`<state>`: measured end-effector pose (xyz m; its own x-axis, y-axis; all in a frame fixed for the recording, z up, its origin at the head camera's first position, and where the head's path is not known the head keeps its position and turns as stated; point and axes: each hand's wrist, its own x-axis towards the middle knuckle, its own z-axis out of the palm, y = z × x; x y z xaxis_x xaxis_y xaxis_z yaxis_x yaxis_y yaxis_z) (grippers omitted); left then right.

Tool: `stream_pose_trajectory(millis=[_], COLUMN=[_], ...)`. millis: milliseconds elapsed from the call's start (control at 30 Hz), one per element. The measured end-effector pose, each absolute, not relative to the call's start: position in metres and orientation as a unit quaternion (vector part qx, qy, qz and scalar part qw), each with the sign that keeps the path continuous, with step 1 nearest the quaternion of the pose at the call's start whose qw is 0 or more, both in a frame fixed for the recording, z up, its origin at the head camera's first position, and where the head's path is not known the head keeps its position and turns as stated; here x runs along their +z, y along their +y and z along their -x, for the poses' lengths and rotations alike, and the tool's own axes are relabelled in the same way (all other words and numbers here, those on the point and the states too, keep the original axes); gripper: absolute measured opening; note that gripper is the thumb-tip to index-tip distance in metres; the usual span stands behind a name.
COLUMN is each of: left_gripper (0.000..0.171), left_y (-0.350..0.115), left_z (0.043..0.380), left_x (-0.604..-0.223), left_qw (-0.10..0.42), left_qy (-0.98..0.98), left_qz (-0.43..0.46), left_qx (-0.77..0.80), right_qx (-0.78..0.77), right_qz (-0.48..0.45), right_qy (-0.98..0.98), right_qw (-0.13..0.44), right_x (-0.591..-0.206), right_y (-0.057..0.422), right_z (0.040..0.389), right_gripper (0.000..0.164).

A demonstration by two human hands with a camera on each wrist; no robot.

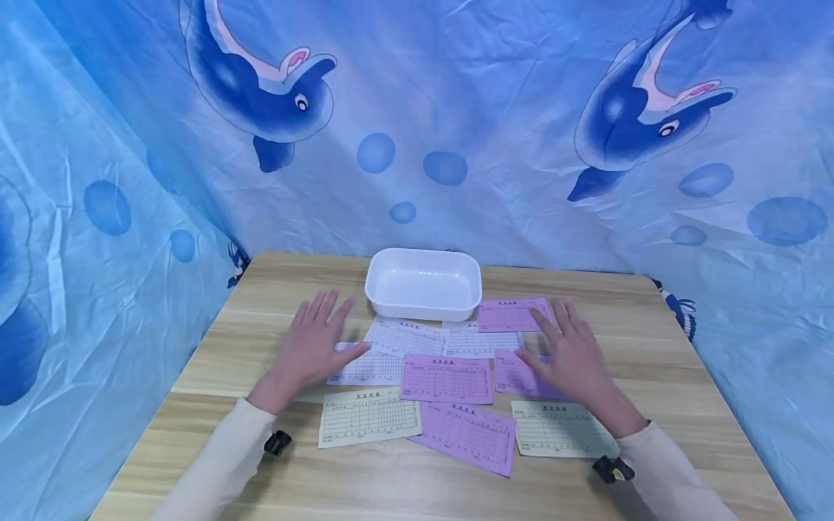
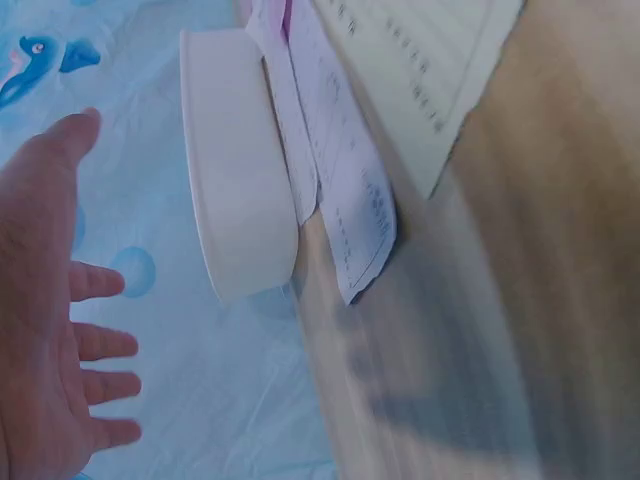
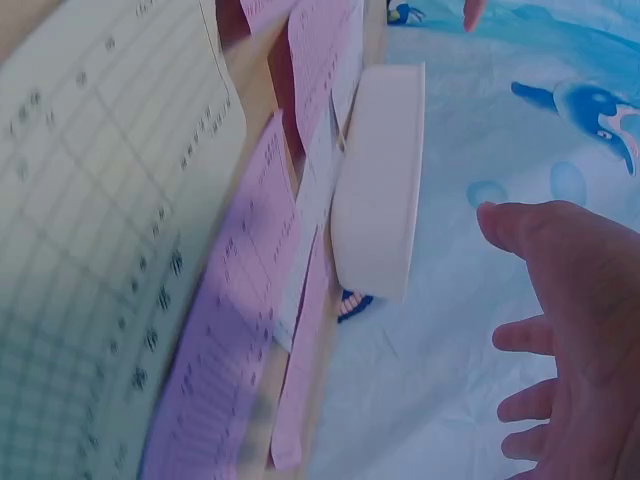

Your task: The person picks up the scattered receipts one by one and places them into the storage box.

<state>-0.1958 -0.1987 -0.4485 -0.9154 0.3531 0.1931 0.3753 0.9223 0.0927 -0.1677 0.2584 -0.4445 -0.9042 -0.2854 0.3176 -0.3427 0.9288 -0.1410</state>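
Paper slips (image 1: 446,376) between two spread hands

I count nine printed slips, partly overlapping on the table (image 1: 417,496), most of them on the near side of the white tray (image 1: 422,312). The governing relation, as I judge it from my remote post, is lateral: the central purple slip (image 1: 447,383) lies between the left hand (image 1: 313,347) and the right hand (image 1: 576,354), inward of both thumbs, its long axis running roughly left to right. I take the right hand as nearer to the slips overall; in the head view it overlaps two purple ones, though its wrist view suggests that it is raised above them. Both hands have extended, widely parted fingers and hold nothing. The slips are thin, matte rectangles in purple, white and pale green, ruled with fine grids; some edges lift slightly. The tray is smooth, glossy and round-cornered, apparently plastic; the table is pale wood grain, and the blue curtain (image 1: 404,94) behind is creased
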Motion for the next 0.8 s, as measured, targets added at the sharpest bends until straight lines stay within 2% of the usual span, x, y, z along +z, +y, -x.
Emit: stream_pose_trajectory(millis=[167,433,800], left_gripper=[0.095,0.090,0.078], left_y=[-0.199,-0.198,-0.193], left_z=[0.211,0.236,0.264], left_x=[-0.443,-0.447,-0.467], left_qw=[0.074,0.080,0.097], left_qy=[-0.970,-0.953,-0.913], left_qz=[0.193,0.184,0.156], left_qx=[-0.130,-0.226,-0.366], right_qx=[0.096,0.094,0.159], right_qz=[-0.164,-0.171,-0.121], right_qy=[-0.969,-0.964,-0.970], right_qw=[0.157,0.179,0.140], right_x=[-0.440,-0.439,-0.440], right_y=[0.270,0.289,0.315], right_z=[0.175,0.192,0.217], right_gripper=[0.082,0.077,0.076])
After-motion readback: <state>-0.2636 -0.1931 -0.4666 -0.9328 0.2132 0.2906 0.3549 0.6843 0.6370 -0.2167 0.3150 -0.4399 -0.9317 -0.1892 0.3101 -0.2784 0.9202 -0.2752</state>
